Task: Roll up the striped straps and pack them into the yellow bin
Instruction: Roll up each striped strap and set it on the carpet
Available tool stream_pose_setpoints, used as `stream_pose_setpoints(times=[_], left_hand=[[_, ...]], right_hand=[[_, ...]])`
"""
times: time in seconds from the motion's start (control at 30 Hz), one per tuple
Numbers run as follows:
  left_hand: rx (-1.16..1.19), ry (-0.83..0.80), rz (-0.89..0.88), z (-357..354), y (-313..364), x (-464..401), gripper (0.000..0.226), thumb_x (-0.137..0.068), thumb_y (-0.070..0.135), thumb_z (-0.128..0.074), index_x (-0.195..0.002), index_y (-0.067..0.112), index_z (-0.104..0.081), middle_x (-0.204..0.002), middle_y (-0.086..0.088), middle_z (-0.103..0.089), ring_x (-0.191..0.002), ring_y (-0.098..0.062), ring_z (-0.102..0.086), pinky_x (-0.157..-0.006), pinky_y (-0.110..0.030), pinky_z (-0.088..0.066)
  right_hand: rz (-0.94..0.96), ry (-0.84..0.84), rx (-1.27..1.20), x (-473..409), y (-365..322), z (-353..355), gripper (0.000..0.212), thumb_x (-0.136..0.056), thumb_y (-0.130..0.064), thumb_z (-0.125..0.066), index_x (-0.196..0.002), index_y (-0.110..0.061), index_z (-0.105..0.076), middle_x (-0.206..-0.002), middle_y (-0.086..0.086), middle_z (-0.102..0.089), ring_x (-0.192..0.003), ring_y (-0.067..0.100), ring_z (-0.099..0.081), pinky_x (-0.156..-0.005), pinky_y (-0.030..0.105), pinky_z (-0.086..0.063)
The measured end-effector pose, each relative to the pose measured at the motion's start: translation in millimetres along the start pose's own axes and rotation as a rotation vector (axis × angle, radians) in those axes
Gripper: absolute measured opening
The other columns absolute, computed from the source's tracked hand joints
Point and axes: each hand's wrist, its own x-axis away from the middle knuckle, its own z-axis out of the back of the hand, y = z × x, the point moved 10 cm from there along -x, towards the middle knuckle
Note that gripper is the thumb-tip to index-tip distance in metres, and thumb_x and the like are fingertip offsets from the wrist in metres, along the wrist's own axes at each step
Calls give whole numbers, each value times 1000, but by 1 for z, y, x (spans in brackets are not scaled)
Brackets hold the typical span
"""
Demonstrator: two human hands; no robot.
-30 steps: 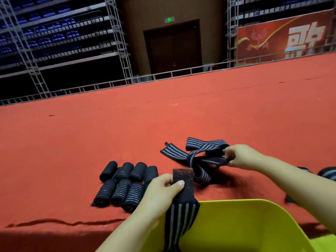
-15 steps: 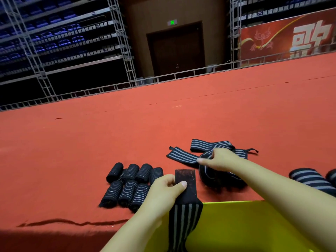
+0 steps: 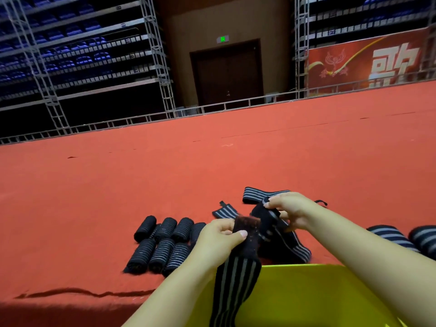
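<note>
My left hand (image 3: 220,239) pinches the dark fuzzy end of a black strap with grey stripes (image 3: 233,279), whose length hangs down over the yellow bin (image 3: 306,298) at the bottom. My right hand (image 3: 291,208) grips a black part of the same strap just right of the left hand, above a tangle of loose striped straps (image 3: 287,246) on the red carpet. Several rolled straps (image 3: 162,244) lie in two rows to the left.
More striped straps (image 3: 401,239) lie at the right edge behind my right forearm. The red carpet (image 3: 141,180) stretches far ahead to a metal rail. A fold in the carpet runs along the lower left, with a dark drop below it.
My right hand has drawn back from the loose pile toward my left hand and now holds a black strap section. The left hand keeps its pinch on the fuzzy end.
</note>
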Motion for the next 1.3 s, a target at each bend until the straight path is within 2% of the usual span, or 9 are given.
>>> stream_pose_setpoints(times=[0.13,0.2,0.37,0.6,0.77,0.87,0.93,1.07,1.3], left_hand=[[-129,12,-28,-15,12,-20,18,-79,16,-76,-64,17,-67,-126,-1,-60,-108,-10,-60,-96,-30,-48],[-305,52,-80,-21,23,-25,26,-79,16,-77,-61,24,-61,-129,7,-49,-107,1,-49,-85,-11,-39],[-492,41,-178,-45,36,-38,32,-77,19,-79,-58,28,-54,-125,9,-47,-113,-5,-47,-84,-17,-31],[-367,110,-124,-38,23,-45,27,-76,16,-78,-56,23,-62,-60,10,-56,-63,-9,-50,-64,-26,-40],[-191,124,-33,-29,10,-42,24,-77,12,-78,-57,15,-67,-57,12,-61,-60,-9,-56,-62,-28,-46],[-132,130,-10,-26,9,-38,14,-77,12,-78,-64,15,-72,-68,1,-70,-70,-18,-67,-73,-37,-56],[-103,121,-13,-25,9,-38,14,-77,11,-77,-65,16,-73,-70,0,-72,-74,-20,-70,-75,-38,-57],[-46,119,-2,-22,7,-35,18,-78,10,-77,-62,17,-72,-70,-3,-71,-69,-19,-67,-73,-39,-57],[146,143,-63,-2,21,-22,22,-81,1,-72,-62,13,-71,-69,-5,-71,-65,-16,-65,-62,-27,-51]], right_hand=[[2,-59,-138,9,2,-6,19,-85,-1,-63,-74,-16,-58,-81,3,-60,-75,22,-57,-69,40,-48],[-16,-54,-215,9,3,-7,18,-86,0,-62,-75,-13,-58,-80,5,-60,-73,21,-56,-59,35,-49],[-39,-113,-337,8,4,-23,19,-90,5,-57,-74,-5,-59,-73,9,-60,-64,20,-57,-40,23,-51],[-22,-272,-231,5,1,-20,18,-90,0,-60,-78,-14,-57,-71,3,-65,-58,14,-63,-53,26,-49],[62,-85,35,-15,6,15,15,-90,-16,-65,-78,-17,-55,-81,2,-67,-72,15,-65,-62,26,-49],[75,49,624,-20,14,37,17,-83,-30,-72,-86,-19,-59,-87,1,-58,-71,15,-54,-53,22,-38],[-20,-13,901,-22,32,36,43,-80,-42,-73,-112,-15,-62,-110,5,-61,-91,19,-58,-54,25,-43],[-166,-125,714,-28,54,28,47,-76,-34,-79,-115,-12,-63,-116,10,-56,-107,25,-52,-84,47,-49],[20,280,1063,-47,38,71,31,-80,-30,-73,-101,-16,-56,-114,4,-64,-106,22,-61,-79,25,-46]])
